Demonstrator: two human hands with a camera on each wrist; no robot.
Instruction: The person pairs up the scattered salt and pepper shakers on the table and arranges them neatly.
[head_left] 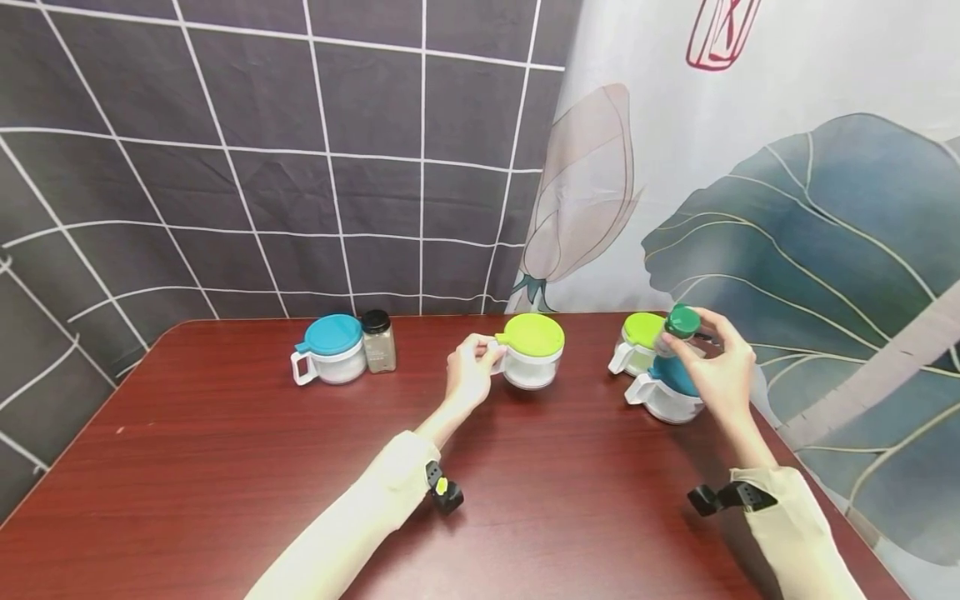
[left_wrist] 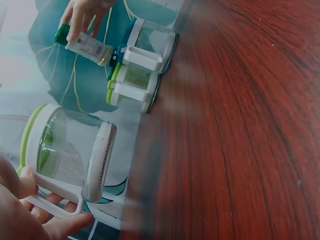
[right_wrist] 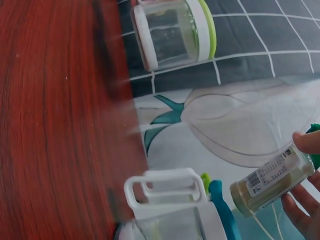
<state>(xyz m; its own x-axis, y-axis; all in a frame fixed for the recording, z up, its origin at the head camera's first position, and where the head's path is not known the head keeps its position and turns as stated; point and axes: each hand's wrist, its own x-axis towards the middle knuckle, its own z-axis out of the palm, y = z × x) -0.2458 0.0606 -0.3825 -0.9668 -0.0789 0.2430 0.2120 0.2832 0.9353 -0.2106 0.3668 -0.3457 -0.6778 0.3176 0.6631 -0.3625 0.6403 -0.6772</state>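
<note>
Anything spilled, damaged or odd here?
No spill or damage shows: the green-lidded jar in the left hand and green-capped bottle in the right hand look closed. Only faint flecks on the tabletop's left seem odd, too small to identify.

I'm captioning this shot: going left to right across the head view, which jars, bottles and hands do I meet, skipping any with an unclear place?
Blue-lidded jar, black-capped bottle, left hand, held green-lidded jar, second green-lidded jar, green-capped bottle, right hand.
</note>
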